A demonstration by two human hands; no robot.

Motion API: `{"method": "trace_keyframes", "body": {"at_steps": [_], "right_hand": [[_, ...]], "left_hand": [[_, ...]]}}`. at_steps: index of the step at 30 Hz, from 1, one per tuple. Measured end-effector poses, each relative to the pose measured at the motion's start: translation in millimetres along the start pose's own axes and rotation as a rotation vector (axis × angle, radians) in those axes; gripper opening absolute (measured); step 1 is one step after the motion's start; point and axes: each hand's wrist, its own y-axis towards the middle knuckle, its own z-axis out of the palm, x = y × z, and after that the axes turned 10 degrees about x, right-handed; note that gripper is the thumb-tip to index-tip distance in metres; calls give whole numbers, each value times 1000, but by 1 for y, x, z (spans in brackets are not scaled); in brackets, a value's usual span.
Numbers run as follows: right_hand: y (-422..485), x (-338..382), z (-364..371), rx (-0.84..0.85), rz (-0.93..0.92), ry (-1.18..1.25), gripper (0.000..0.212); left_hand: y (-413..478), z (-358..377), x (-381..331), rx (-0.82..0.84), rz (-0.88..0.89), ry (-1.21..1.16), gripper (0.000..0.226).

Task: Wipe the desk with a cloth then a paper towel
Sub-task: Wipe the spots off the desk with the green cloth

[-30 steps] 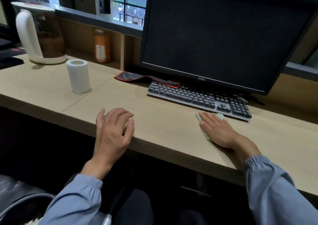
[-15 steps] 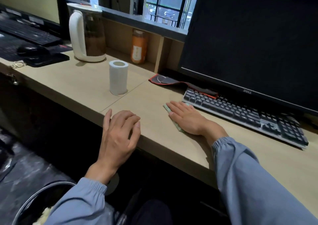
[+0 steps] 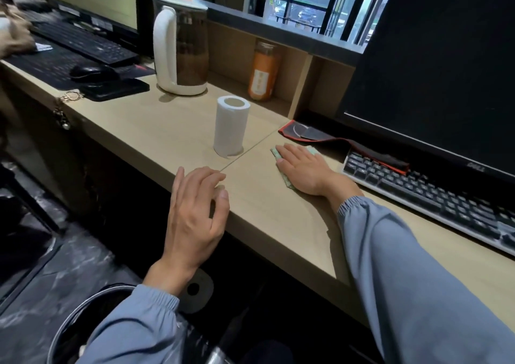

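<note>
Clutter rings the cloth (image 3: 279,156) on the worktop (image 3: 156,124). A white paper towel roll (image 3: 230,125) stands upright near it at ten o'clock. A red-edged mouse pad (image 3: 306,134) lies just beside it at one o'clock, and a keyboard (image 3: 429,193) runs off at four o'clock under a dark monitor (image 3: 434,65). A kettle (image 3: 181,46) and an orange bottle (image 3: 262,71) stand farther back, at eleven and twelve o'clock.

The cloth is pale green, folded flat and mostly hidden. Only a strip along the thumb side and corners past the fingertips show. The right hand (image 3: 305,170) presses on it, fingers (image 3: 292,152) straight and together. The left hand (image 3: 195,213) is at the worktop's front edge at seven o'clock, fingers (image 3: 206,177) loosely bent, slightly apart, holding nothing.
</note>
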Motion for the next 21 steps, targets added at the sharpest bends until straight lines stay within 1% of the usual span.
{"method": "trace_keyframes", "body": {"at_steps": [6, 11, 17, 21], "right_hand": [[17, 8, -5, 15, -18, -11, 56], [3, 27, 1, 23, -9, -15, 55], [-33, 64, 19, 49, -107, -27, 56], [-57, 90, 32, 46, -158, -60, 56]], "left_hand": [[-13, -6, 12, 17, -33, -34, 33], [-21, -11, 14, 40, -87, -88, 40], [-32, -16, 6, 59, -130, -113, 52], [-39, -20, -3, 59, -152, -131, 55]]}}
